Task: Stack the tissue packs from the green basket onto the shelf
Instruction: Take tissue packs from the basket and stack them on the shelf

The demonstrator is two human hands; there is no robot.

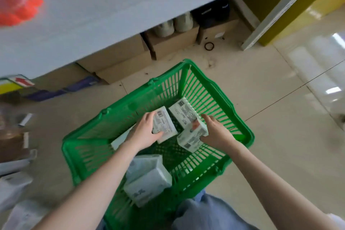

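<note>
Reaching into the green basket [240,123] on the floor, the left hand [147,132] grips one tissue pack [165,127], fingers curled round it, while the right hand [216,132] holds another pack [192,139]. More tissue packs [147,179] lie nearer in the basket. Farther off, the white shelf [112,5] carries an orange bag [16,0].

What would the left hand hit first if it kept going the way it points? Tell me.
Probably the far wall of the green basket. The left hand, gripping a tissue pack, points up-frame toward it, though depth is unclear.
</note>
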